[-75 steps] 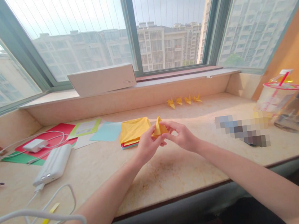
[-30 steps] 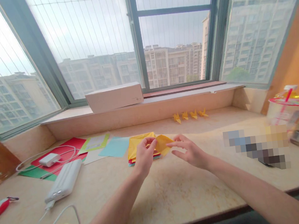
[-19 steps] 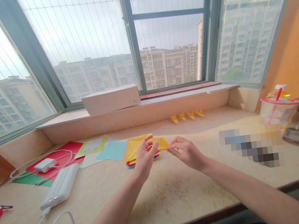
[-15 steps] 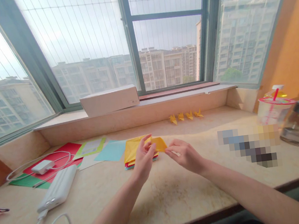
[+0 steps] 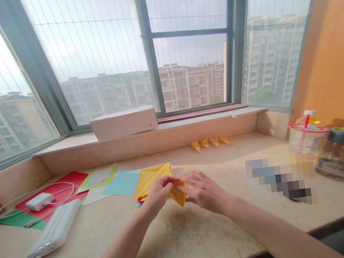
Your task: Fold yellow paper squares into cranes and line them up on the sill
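A small folded piece of yellow paper [image 5: 178,195] is held between both hands above the table. My left hand [image 5: 161,193] pinches its upper left part with closed fingers. On the other side, my right hand [image 5: 206,191] grips the paper's right edge between thumb and fingers. Behind and left of the hands lies a stack of paper with a yellow sheet [image 5: 153,177] on top and red and blue edges below. Several yellow paper cranes [image 5: 205,142] stand in a row at the back.
At the left lie a white power bank [image 5: 54,229], a white charger [image 5: 39,201] with cables, and red, green and light blue sheets [image 5: 125,182]. A lidded cup [image 5: 306,137] and a jar [image 5: 336,154] stand at the right. A white box [image 5: 124,124] rests on the sill.
The yellow paper has turned and moved down, its point now facing downward. My right hand has come closer to my left hand. The whole view has shifted slightly.
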A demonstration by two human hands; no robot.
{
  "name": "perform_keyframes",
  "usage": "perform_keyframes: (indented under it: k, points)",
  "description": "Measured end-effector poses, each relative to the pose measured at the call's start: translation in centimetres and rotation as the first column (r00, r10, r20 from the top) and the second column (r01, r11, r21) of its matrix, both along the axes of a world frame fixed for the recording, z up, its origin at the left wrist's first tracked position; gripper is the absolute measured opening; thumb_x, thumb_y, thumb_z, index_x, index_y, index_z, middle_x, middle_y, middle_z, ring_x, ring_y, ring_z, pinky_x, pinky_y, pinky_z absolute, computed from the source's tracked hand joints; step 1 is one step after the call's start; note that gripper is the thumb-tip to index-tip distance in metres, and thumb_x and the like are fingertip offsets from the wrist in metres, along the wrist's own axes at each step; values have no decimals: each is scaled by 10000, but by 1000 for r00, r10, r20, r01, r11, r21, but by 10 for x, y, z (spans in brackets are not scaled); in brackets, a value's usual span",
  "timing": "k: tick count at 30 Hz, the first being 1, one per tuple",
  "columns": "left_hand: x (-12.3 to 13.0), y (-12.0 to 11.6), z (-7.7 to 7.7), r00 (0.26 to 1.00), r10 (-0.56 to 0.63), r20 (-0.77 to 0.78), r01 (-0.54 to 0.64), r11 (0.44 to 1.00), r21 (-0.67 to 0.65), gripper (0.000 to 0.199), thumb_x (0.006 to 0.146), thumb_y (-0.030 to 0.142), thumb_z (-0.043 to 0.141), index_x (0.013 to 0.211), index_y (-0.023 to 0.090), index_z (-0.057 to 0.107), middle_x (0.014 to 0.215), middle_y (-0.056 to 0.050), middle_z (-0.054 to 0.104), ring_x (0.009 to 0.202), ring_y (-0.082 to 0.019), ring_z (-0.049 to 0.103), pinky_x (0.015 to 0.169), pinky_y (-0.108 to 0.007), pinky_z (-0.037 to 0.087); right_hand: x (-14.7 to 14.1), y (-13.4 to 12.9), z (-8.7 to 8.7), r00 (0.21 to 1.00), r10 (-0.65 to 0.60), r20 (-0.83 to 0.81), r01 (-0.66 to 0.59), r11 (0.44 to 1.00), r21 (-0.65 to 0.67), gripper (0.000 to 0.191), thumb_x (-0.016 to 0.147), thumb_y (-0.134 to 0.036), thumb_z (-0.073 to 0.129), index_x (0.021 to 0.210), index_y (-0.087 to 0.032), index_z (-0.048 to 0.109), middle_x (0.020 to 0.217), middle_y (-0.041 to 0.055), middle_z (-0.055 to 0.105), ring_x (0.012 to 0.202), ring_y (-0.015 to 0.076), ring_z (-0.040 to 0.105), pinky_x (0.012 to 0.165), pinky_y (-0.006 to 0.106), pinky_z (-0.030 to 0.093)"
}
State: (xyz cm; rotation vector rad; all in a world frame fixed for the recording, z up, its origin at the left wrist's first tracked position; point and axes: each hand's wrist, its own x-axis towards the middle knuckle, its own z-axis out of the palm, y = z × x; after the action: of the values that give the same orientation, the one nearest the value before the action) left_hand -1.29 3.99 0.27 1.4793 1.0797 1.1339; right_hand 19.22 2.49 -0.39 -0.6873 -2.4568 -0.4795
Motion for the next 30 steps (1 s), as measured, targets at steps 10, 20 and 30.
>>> perform_keyframes:
  k: [10,20,30]
  points:
    - [4,-10,0,971,-40,237,85,980,-183,301,708,363,756,884,125,697,756,-31,644,661,-129,561,626,-239,434,-1,1,0,975,182,-129,-163,976,142,196,956,-97,503,1009,-176,674,949,56,741,860,195,620,874,385,412]
    - [9,-22,6,901,-317,296,332,943,-2,488,834,404,712,1248,201,552,1063,-79,635,913,-162,603,788,-260,431,3,6,-3,769,39,-639,-250,937,-245,211,916,-332,626,751,-208,668,753,27,705,739,189,623,728,321,447]
    - [10,-19,-1,883,-340,323,357,934,7,477,821,326,736,1241,211,542,1107,-107,649,992,-206,607,840,-314,448,1,0,3,681,-98,-726,-296,870,-395,237,950,-340,541,839,-204,701,837,48,718,770,185,644,733,298,500]
